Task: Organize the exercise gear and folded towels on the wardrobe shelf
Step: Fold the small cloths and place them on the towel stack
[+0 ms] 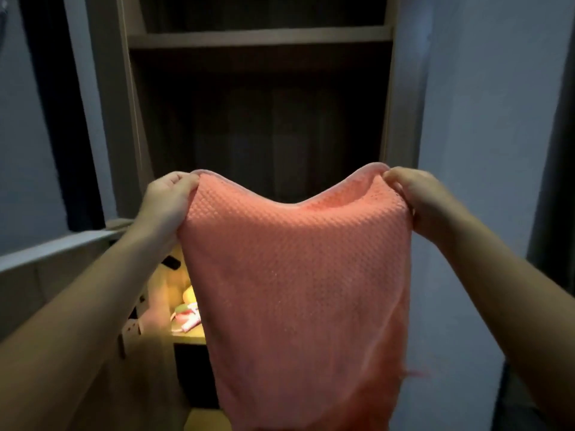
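A coral-pink waffle-textured towel [295,281] hangs unfolded in front of the open wardrobe. My left hand [166,202] pinches its upper left corner and my right hand [417,197] pinches its upper right corner, both at about the same height. The top edge sags between them. The towel hides most of the lit lower shelf [186,337]. On that shelf's visible left part lie a yellow object [189,295] and some small colourful gear [186,317], too blurred to identify.
The wardrobe's upper shelf board [258,37] crosses the top, with a dark compartment below it. An open wardrobe door [46,275] stands at my left. A pale wall [485,104] runs along the right side.
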The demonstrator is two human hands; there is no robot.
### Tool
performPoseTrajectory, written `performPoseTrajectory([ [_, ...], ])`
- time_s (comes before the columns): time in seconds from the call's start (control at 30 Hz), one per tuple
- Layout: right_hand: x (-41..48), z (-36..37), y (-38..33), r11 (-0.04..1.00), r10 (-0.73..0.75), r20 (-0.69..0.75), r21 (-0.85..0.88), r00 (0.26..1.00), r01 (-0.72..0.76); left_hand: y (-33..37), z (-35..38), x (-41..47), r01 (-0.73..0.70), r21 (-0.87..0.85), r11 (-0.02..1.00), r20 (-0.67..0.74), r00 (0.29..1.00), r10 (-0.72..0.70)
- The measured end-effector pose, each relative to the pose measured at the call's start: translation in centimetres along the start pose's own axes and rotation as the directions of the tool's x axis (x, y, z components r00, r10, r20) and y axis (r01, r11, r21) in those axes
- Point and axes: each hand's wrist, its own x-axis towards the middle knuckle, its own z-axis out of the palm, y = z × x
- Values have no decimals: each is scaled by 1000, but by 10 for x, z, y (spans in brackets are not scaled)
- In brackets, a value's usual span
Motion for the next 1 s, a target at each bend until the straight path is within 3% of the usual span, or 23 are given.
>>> performPoseTrajectory([
  [0.17, -50, 14, 109, 949, 304, -26, -77, 952, -305, -105, 9, -70, 206, 127, 970, 110, 969, -220],
  [0.43, -133, 32, 284, 717, 691, -39, -90, 722, -691, -271, 5, -185, 505, 440, 742, 95, 796, -598],
  [0.63, -160, 47, 354, 589, 768, -96, -281, 633, -757, -329, 9, -223, 541, 551, 636, 80, 724, -685],
  [0.7, -167, 49, 373, 537, 802, -100, -312, 589, -784, -344, 12, -231, 572, 561, 599, 96, 673, -733],
  [0.87, -187, 55, 411, 514, 803, -53, -442, 593, -735, -375, 17, -251, 617, 640, 458, 95, 529, -844],
  [1.0, -192, 61, 434, 424, 831, -85, -543, 549, -725, -393, 19, -257, 640, 690, 339, 81, 397, -914],
])
